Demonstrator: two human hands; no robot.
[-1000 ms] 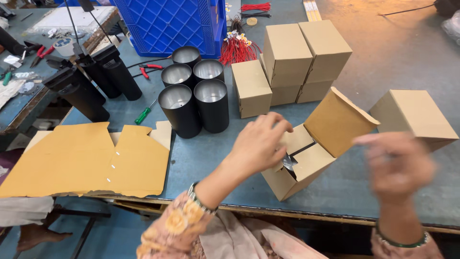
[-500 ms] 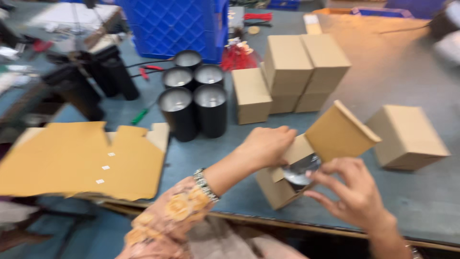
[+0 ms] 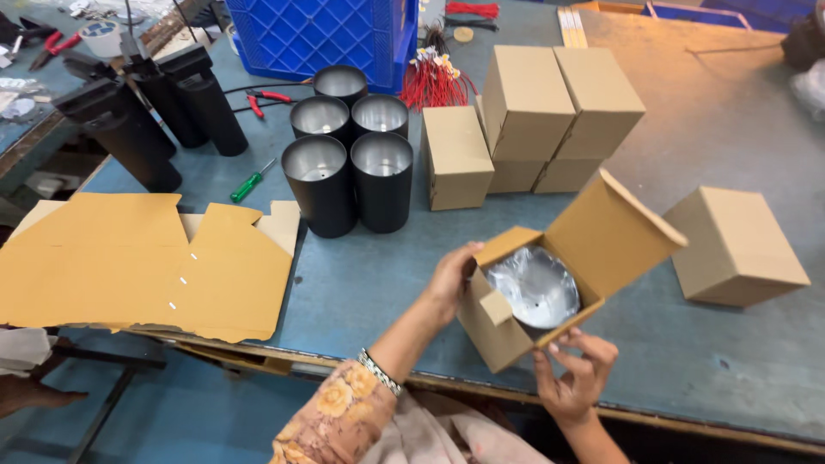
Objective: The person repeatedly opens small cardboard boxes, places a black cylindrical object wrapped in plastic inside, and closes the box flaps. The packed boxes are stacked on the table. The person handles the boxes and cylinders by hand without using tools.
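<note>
**An open carton with a silvery part inside, steadied between two hands**

Nearest the viewer, the right hand (image 3: 574, 378) supports the near lower corner of the open cardboard box (image 3: 550, 283), fingers curled against its front wall and thumb at the rim. The left hand (image 3: 451, 279), wearing a metal bracelet below a floral sleeve, grips the box's left side, fingers wrapped over the edge by a small side flap. The box rests tilted at the near edge of the blue-grey table (image 3: 361, 283). Inside it lies a shiny silver reflector (image 3: 533, 288), seated within the walls; the large lid flap stands up and back, so the box is filled but, by appearance, not yet closed.

To the right, a closed carton (image 3: 739, 245) sits apart. To the left, flattened cardboard sheets (image 3: 146, 262) overhang the table edge.

Farther back stand four black cylinders (image 3: 348, 163) with bright interiors, touching one another, beside a stack of closed cartons (image 3: 533, 120); these suggest several units already packed and others waiting. A green-handled screwdriver (image 3: 251, 182) lies left of the cylinders, near taller black housings (image 3: 146, 116).

At the far edge are a blue plastic crate (image 3: 318, 34) and a bundle of red wires (image 3: 434, 82). The setting appears to be a workshop bench.
</note>
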